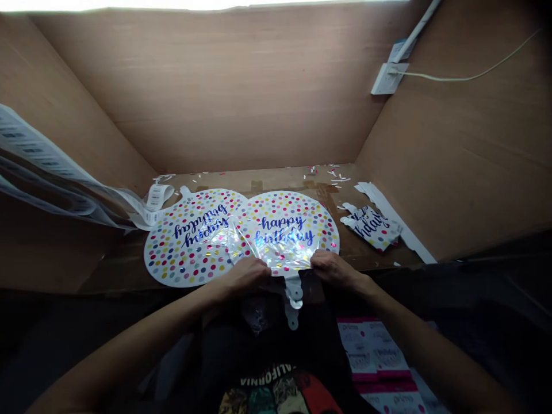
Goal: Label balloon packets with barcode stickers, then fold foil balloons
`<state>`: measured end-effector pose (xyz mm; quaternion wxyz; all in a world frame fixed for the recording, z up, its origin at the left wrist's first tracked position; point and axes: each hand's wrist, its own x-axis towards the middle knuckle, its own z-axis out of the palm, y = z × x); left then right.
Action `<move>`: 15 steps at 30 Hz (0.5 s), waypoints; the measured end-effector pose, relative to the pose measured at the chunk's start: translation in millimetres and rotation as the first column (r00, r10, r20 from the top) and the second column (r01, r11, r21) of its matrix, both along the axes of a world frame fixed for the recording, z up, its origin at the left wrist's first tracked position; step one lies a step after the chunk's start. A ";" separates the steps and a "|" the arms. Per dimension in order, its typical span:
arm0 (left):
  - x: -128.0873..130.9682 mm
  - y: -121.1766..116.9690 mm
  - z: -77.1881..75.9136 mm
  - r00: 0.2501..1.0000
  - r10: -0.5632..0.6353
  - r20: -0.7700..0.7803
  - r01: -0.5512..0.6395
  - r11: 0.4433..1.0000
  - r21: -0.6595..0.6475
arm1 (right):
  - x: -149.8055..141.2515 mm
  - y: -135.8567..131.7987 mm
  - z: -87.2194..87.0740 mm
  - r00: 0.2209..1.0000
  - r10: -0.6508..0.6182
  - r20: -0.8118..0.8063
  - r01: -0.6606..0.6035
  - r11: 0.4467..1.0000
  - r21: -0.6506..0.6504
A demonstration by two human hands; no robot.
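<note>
Two flat round foil balloons lie partly overlapped at the front of the worktop, white with coloured dots and "happy birthday" lettering. The lettering on the left balloon (194, 261) is turned upside down; on the right balloon (293, 210) it reads upright. Shiny clear plastic film (241, 241) spreads across where they meet and over the right one's lower part. My left hand (252, 273) is closed at the film's near edge. Also closed, my right hand (332, 267) pinches the film at the right balloon's lower right edge. Pale filling tabs (294, 296) hang between my hands.
Cardboard walls enclose the worktop. A long barcode label strip (43, 152) hangs in from the left. Crumpled balloon pieces (375, 227) and a white strip (399, 227) lie right. Paper scraps (334, 174) dot the back. Printed packs (375, 351) sit below, right. A cable runs from a socket (389, 79).
</note>
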<state>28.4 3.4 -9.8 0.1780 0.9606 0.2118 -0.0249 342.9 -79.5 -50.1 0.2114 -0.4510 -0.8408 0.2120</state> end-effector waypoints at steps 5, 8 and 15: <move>3.6 28.1 13.2 0.973 0.230 0.015 -0.193 0.847 -0.495 | -2.8 18.2 22.4 0.995 -0.028 -0.092 0.016 0.991 -0.133; 7.9 49.9 18.8 0.934 0.341 0.109 -0.234 0.811 -0.536 | 3.2 32.2 37.2 0.982 -0.127 -0.143 0.098 0.976 -0.194; 36.6 109.6 40.9 0.706 0.636 0.313 -0.673 0.740 0.014 | 64.6 102.5 27.0 0.897 -0.426 -0.115 0.354 0.851 -0.387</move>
